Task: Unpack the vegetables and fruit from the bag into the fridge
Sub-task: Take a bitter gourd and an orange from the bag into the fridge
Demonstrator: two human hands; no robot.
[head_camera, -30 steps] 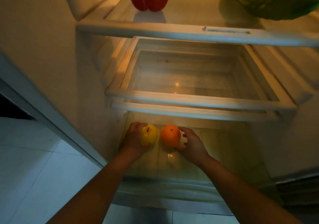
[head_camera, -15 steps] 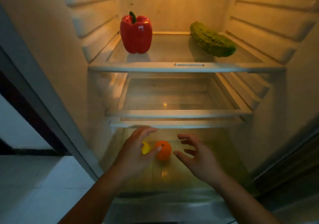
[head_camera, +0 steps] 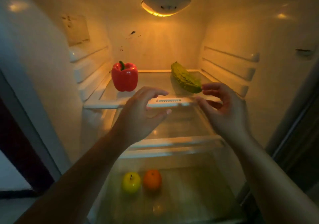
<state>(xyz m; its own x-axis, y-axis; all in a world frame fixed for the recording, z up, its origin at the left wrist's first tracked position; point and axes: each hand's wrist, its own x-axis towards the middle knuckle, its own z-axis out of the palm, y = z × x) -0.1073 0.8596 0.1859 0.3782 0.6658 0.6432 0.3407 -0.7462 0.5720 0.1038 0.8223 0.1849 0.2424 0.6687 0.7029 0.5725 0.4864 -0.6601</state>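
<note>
1. The left hand [head_camera: 141,115] and right hand [head_camera: 224,109] hover at the front rim of the clear glass shelf [head_camera: 103,105]. Both are empty, their fingers [head_camera: 155,92] loosely spread.
2. On that shelf the bumpy green gourd [head_camera: 186,80] lies back-to-front, its near end just beside the right hand. The glossy red bell pepper [head_camera: 124,77] stands beyond the left hand.
3. The round yellow apple [head_camera: 131,182] and round orange fruit [head_camera: 152,179] sit well below the shelf.
4. The bag is out of view.

A dark reddish frame [head_camera: 20,140] slants at far left; pale wall [head_camera: 8,172] adjoins it. A black strip [head_camera: 15,194] runs beneath.
</note>
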